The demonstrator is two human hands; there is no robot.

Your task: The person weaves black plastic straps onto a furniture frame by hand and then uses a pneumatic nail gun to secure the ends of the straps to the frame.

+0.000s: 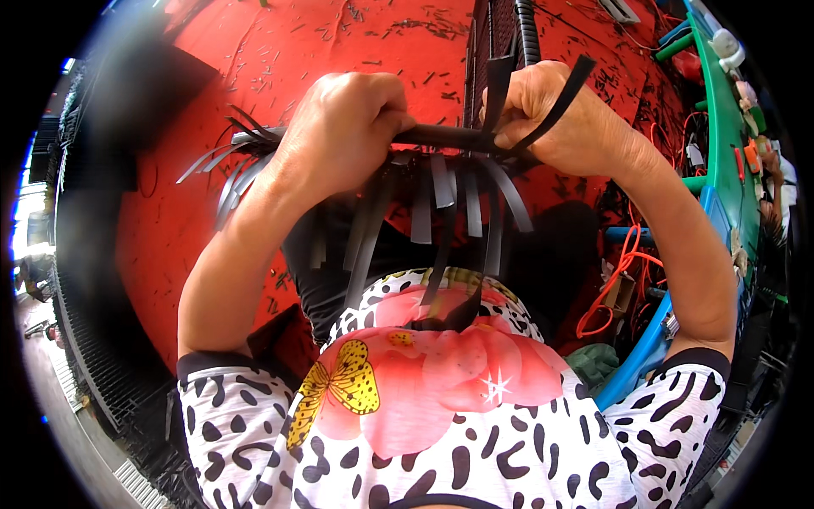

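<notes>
A dark bar (449, 137), seemingly wrapped in flat strip, runs crosswise in front of me. My left hand (348, 127) is closed on a black strip at the bar; its fingertips press together near the bar's left part. At the right end my right hand (551, 119) pinches a black flat strip (561, 102), whose free end sticks up past the knuckles. Another dark strip end stands up beside that thumb. Several grey-black strips (421, 208) dangle from the bar toward my lap. More loose strip ends (242, 174) fan out left of my left wrist.
A black woven panel with a wrapped edge (527, 34) lies beyond my hands. Short dark scraps litter the red floor covering (390, 42). At right stand a green table edge (716, 127) and a blue curved frame (640, 365), with an orange cord (623, 276) beside them.
</notes>
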